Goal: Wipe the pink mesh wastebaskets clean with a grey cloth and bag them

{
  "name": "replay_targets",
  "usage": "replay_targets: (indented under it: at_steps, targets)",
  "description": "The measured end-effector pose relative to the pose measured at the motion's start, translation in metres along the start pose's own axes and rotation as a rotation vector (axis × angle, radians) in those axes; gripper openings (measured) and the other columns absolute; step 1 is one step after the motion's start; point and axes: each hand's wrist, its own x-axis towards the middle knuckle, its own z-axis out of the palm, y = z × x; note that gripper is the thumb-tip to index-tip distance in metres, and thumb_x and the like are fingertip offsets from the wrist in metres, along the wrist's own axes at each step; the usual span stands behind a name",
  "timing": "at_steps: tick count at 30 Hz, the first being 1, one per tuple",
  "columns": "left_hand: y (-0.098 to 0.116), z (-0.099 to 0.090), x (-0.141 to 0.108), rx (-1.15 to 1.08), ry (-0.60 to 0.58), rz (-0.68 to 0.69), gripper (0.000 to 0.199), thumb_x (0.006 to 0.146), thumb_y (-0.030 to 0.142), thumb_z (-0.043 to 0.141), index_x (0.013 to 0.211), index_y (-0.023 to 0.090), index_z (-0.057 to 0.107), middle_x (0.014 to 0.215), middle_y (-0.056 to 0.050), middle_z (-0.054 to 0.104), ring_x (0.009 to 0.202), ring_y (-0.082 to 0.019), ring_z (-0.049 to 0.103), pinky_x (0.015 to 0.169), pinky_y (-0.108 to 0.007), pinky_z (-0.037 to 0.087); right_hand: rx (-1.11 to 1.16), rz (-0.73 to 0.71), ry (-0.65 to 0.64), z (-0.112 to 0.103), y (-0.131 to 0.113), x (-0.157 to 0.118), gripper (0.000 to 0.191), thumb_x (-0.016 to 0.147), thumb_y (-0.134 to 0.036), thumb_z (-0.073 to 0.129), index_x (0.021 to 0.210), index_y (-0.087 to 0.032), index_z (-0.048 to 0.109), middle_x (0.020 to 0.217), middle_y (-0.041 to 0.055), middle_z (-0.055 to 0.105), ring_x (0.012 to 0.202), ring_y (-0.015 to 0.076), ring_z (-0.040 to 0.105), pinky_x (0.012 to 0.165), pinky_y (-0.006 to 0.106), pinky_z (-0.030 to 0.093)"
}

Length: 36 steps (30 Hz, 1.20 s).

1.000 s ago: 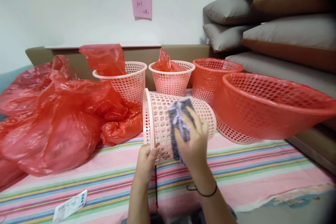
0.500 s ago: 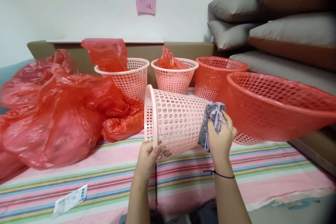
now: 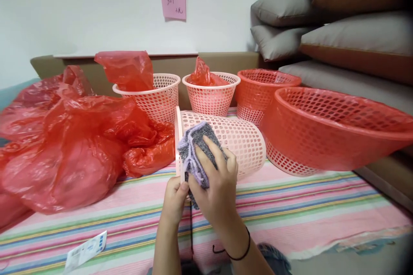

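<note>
A pink perforated plastic wastebasket (image 3: 247,142) lies on its side in front of me, its open end facing left. My left hand (image 3: 174,197) grips its rim from below, thumb on the near side. With my right hand (image 3: 214,180) I press a grey cleaning cloth with lilac edging (image 3: 204,137) against the basket's side, close to the rim. The fingers of that hand are spread over the cloth, and a black cord circles the wrist. The cloth covers part of the rim and side.
Behind stand two pink baskets (image 3: 211,94) holding red bags, and two baskets lined in red plastic (image 3: 322,137) are at the right. Crumpled red plastic bags (image 3: 74,150) fill the left. A white label (image 3: 86,251) lies on the striped cloth (image 3: 129,223). Grey cushions (image 3: 355,34) are stacked at right.
My right hand has slid the cloth leftward along the basket, from its base end to near the rim. My left hand still holds the rim.
</note>
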Motion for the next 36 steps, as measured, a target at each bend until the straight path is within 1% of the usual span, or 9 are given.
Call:
replay_targets:
  at_steps: [3,9,12,16,23,27,30,34,36]
  targets:
    - [0.001,-0.003,0.002,0.029,-0.023,-0.01,0.061,0.055,0.073,0.071,0.049,0.018,0.047,0.042,0.004,0.039,0.04,-0.008,0.035,0.038,-0.021,0.029,-0.011,0.067,0.064,0.001,0.019,0.002,0.042,0.085,-0.028,0.054,0.126,-0.025,0.06,0.142,0.0047,0.052,0.116,0.0284,0.049,0.099,0.047,0.038]
    - [-0.004,-0.005,0.003,0.015,-0.059,-0.033,0.062,0.053,0.075,0.072,0.051,0.016,0.052,0.048,0.0,0.049,0.047,-0.013,0.049,0.047,-0.026,0.045,-0.091,0.36,0.356,-0.01,0.11,0.0,0.04,0.082,-0.037,0.056,0.115,-0.015,0.067,0.132,0.0142,0.059,0.119,0.0321,0.052,0.103,0.052,0.034]
    - [-0.006,-0.007,0.003,0.003,-0.056,-0.036,0.062,0.054,0.075,0.071,0.054,0.015,0.056,0.051,-0.002,0.054,0.051,-0.015,0.052,0.052,-0.028,0.049,-0.074,0.463,0.415,-0.014,0.136,-0.005,0.045,0.081,-0.043,0.056,0.116,-0.015,0.066,0.132,0.0156,0.058,0.119,0.0332,0.053,0.103,0.052,0.035]
    - [-0.007,-0.006,0.007,0.0,0.008,0.011,0.06,0.055,0.074,0.072,0.055,0.016,0.058,0.05,-0.001,0.053,0.049,-0.015,0.051,0.05,-0.028,0.047,-0.082,0.44,0.426,-0.008,0.131,-0.008,0.042,0.083,-0.041,0.057,0.117,-0.017,0.065,0.134,0.0141,0.057,0.121,0.0327,0.05,0.104,0.053,0.034]
    - [-0.001,0.017,0.018,0.104,0.053,0.126,0.06,0.063,0.074,0.066,0.048,0.017,0.05,0.047,0.002,0.044,0.047,-0.011,0.039,0.044,-0.023,0.035,0.027,-0.002,0.125,0.013,0.052,-0.012,0.041,0.087,-0.028,0.055,0.128,-0.022,0.056,0.142,0.0114,0.049,0.122,0.0292,0.046,0.102,0.051,0.037]
    - [0.012,0.017,0.016,0.129,0.049,0.072,0.062,0.063,0.074,0.065,0.044,0.018,0.046,0.043,0.003,0.038,0.043,-0.009,0.033,0.039,-0.022,0.028,0.089,-0.111,0.031,0.013,0.026,-0.013,0.044,0.088,-0.027,0.052,0.131,-0.023,0.054,0.145,0.0095,0.046,0.12,0.0277,0.047,0.101,0.048,0.038]
    - [0.016,0.009,0.012,0.099,0.033,0.006,0.063,0.06,0.077,0.065,0.045,0.019,0.045,0.042,0.003,0.037,0.041,-0.009,0.033,0.038,-0.023,0.031,0.033,-0.072,0.08,0.01,0.039,-0.008,0.041,0.087,-0.027,0.054,0.129,-0.022,0.057,0.143,0.0099,0.049,0.12,0.0275,0.049,0.101,0.048,0.039]
    - [0.013,-0.007,0.008,0.046,0.124,0.022,0.06,0.061,0.074,0.067,0.052,0.016,0.057,0.045,0.0,0.046,0.042,-0.013,0.044,0.041,-0.025,0.039,-0.097,0.089,0.268,0.001,0.08,0.001,0.037,0.085,-0.027,0.058,0.122,-0.019,0.062,0.134,0.0127,0.057,0.12,0.029,0.052,0.101,0.051,0.039]
    - [0.011,-0.014,0.007,0.043,0.107,0.017,0.06,0.06,0.074,0.068,0.058,0.014,0.063,0.045,0.0,0.048,0.044,-0.015,0.048,0.042,-0.026,0.042,-0.125,0.175,0.332,-0.004,0.099,0.003,0.035,0.086,-0.031,0.058,0.117,-0.019,0.065,0.131,0.0133,0.06,0.117,0.0296,0.054,0.099,0.052,0.04]
